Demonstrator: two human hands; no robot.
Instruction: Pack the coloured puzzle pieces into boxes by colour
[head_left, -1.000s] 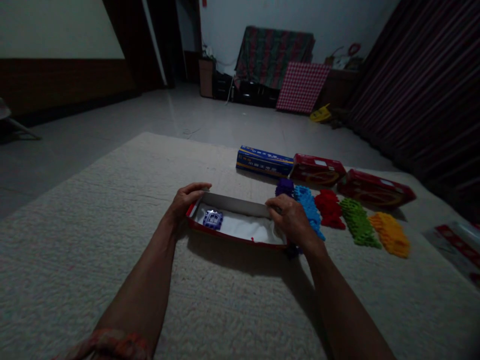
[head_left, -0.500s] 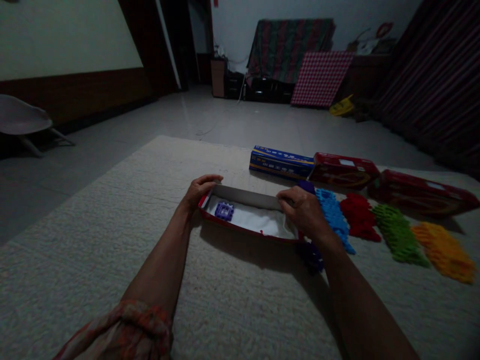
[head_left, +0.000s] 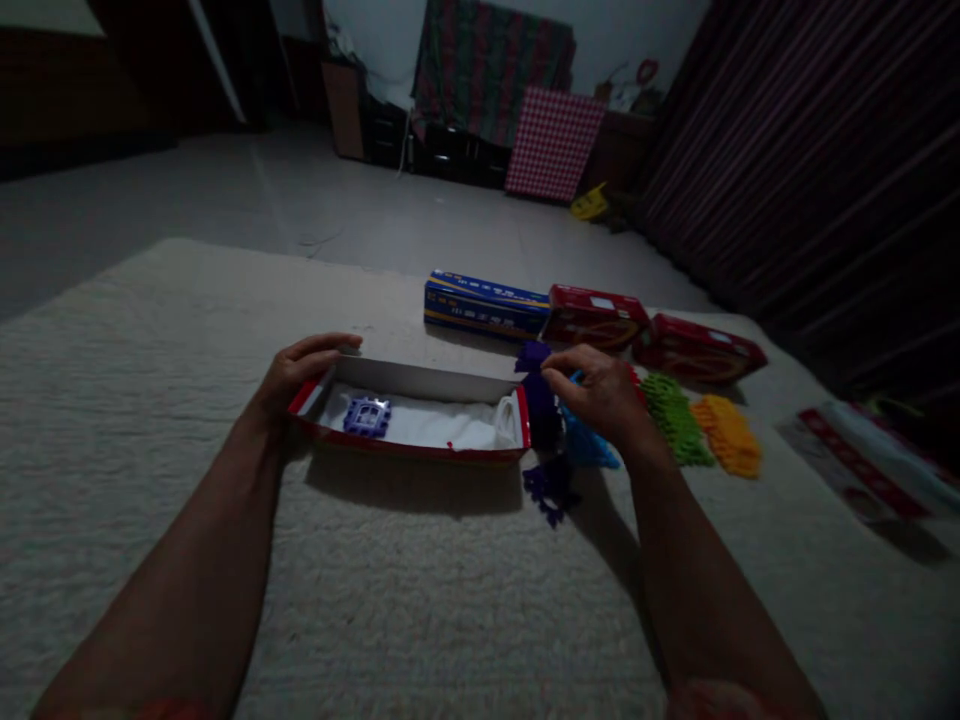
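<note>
A long red box [head_left: 420,451] stands open on the mat, lined with white cloth [head_left: 442,423]. One purple toy piece [head_left: 367,417] lies inside near its left end. My left hand [head_left: 304,370] grips the box's left end. Just beyond the right end, my right hand [head_left: 596,388] is over the dark purple pieces [head_left: 541,410], thumb and fingertips pinched together; whatever lies between them is too small to make out. Beside it are blue pieces [head_left: 589,440], partly covered by the hand, then green pieces [head_left: 675,420] and orange pieces [head_left: 727,435].
Behind the pieces stand a blue box [head_left: 486,305] and two dark red boxes [head_left: 596,316], [head_left: 701,348]. Another red and white box [head_left: 870,460] sits at the right on the pale mat [head_left: 420,620]. A dark striped curtain [head_left: 810,180] hangs at the right.
My right hand has left the box's right end and is now over the purple pieces. My left hand stays on the box. The view has turned to the right.
</note>
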